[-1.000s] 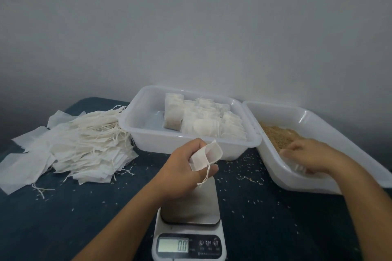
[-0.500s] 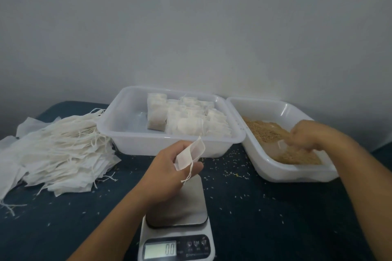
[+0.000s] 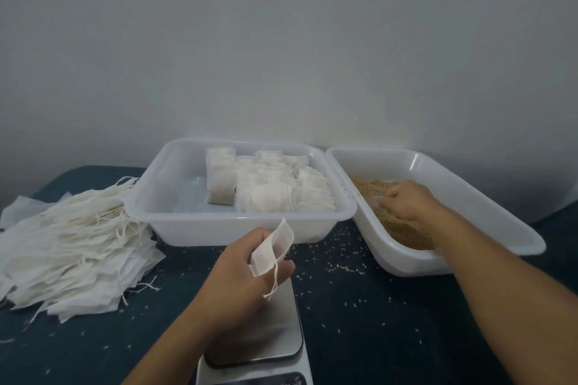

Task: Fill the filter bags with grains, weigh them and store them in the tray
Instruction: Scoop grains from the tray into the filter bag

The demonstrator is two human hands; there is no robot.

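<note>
Our left hand (image 3: 240, 275) pinches an empty bag (image 3: 271, 251) above the scale (image 3: 259, 334). Our right hand (image 3: 406, 201) curls in the grains (image 3: 403, 228), far right; what it holds, we cannot tell. Grains could spill on the counter (image 3: 375, 322) if the bag mouth flops shut

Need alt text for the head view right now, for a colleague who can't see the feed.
Seen from above, a person's left hand pinches an empty filter bag above a scale while the right hand digs into brown grains in the right tray. Behind sits a tray of filled bags; empty bags are piled at left.
</note>
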